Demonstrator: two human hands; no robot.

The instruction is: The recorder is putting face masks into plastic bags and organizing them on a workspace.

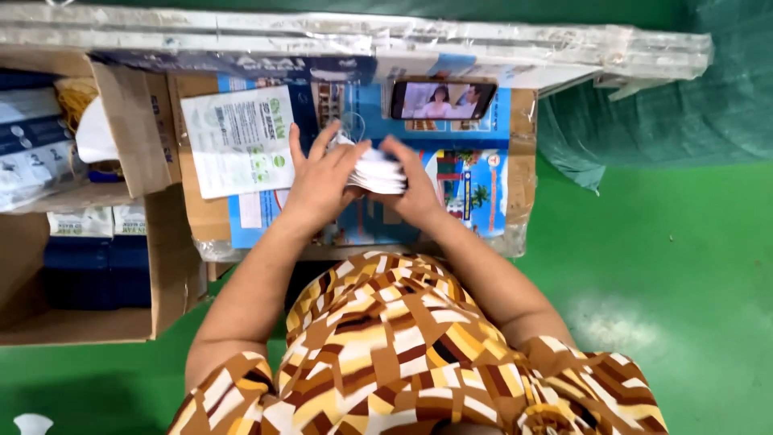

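Note:
A small stack of white face masks [377,171] is held between both hands above a low cardboard work surface [519,173] covered with a blue printed sheet. My left hand [320,179] presses against the stack's left side with fingers spread upward. My right hand [412,181] grips the stack from the right. Thin white ear loops stick up from the stack near my left fingers. My patterned brown, orange and white dress fills the lower middle of the view.
A white printed plastic bag [237,141] lies left of the hands. A phone [442,100] playing video leans at the back. Open cardboard boxes [141,129] with packs stand on the left. Wrapped long bundles [483,36] lie behind. Green floor [660,266] spreads right.

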